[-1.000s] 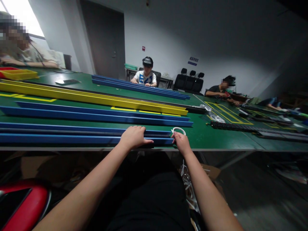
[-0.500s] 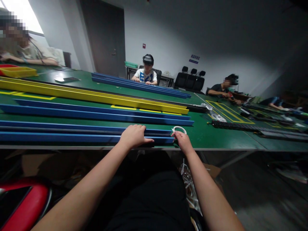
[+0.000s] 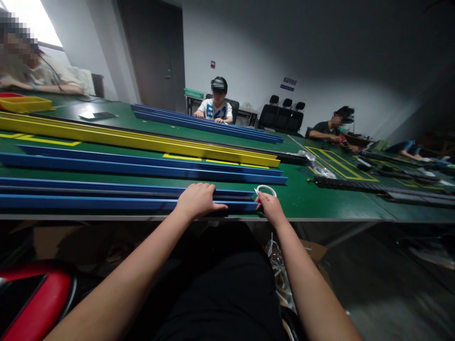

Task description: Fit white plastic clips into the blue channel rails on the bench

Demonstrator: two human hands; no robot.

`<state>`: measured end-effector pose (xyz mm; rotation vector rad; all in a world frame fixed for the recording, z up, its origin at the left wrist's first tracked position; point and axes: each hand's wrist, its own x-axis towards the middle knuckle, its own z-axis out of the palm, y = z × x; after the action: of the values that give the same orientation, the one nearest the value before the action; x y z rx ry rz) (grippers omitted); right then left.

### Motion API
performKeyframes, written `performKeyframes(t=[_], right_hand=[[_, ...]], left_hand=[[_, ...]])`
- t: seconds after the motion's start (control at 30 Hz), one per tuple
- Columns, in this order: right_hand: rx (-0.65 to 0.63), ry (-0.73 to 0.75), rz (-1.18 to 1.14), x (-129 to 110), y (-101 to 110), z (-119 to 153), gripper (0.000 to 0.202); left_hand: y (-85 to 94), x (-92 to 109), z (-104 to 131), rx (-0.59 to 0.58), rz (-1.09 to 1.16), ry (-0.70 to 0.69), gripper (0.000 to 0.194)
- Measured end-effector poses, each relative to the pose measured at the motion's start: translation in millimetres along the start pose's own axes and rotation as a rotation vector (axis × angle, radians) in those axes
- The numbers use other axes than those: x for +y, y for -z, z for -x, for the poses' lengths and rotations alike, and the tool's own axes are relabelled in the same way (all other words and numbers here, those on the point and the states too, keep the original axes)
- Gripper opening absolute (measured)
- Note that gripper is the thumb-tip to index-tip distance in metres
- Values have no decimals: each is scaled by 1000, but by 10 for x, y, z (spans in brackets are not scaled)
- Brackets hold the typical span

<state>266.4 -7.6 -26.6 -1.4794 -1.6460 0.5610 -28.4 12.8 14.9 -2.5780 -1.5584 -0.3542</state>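
Observation:
A long blue channel [image 3: 117, 202] lies along the table's near edge, a dark strip running inside it. My left hand [image 3: 196, 201] is closed over this channel near its right end, thumb stretched along the near side and fingers over the top, their tips hidden. At the channel's right end my right hand [image 3: 269, 206] pinches a narrow white ring that looks like a roll of tape [image 3: 273, 190]. Its fingers are close to the channel's end; whether they touch it I cannot tell.
Behind lie another blue channel [image 3: 142, 166], a long yellow channel [image 3: 142, 144] and several blue ones [image 3: 213, 127]. Black strips [image 3: 359, 185] are at right, yellow and red trays [image 3: 31, 104] at left. Several co-workers sit around the green table [image 3: 320, 208]. A red-edged seat [image 3: 46, 303] stands lower left.
Both hands keep almost the same place on the blue channel and the tape roll. The view has shifted very slightly.

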Motion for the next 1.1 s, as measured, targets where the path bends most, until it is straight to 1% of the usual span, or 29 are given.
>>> performKeyframes(t=[0.17, 0.3, 0.47, 0.57, 0.67, 0.73, 0.83, 0.93, 1.03, 1.1], right_hand=[[41, 27, 52, -25, -9, 3, 51], [22, -6, 60, -45, -20, 15, 50], [82, 56, 90, -40, -25, 39, 50], [88, 48, 107, -46, -27, 49, 50], [123, 34, 120, -46, -30, 51, 51], [105, 5, 105, -38, -26, 46, 52], [37, -41, 65, -23, -10, 31, 52], [5, -43, 50, -18, 5, 22, 52], [22, -30, 44, -21, 0, 26, 56], [79, -15, 38, -23, -12, 32, 59]], left_hand=[[0, 9, -3, 3, -4, 10, 77], [-11, 2, -1, 15, 5, 1, 76], [-10, -4, 6, 17, 4, -9, 77], [2, -1, 7, 15, 10, -5, 76], [17, 8, 10, 12, 17, -2, 75], [28, 15, 12, 9, 16, -1, 74], [43, 22, 13, -4, 14, 11, 74], [53, 23, 11, -13, 17, 14, 75], [57, 22, 10, -9, 20, 5, 75], [58, 25, 11, -13, 21, 13, 76]])
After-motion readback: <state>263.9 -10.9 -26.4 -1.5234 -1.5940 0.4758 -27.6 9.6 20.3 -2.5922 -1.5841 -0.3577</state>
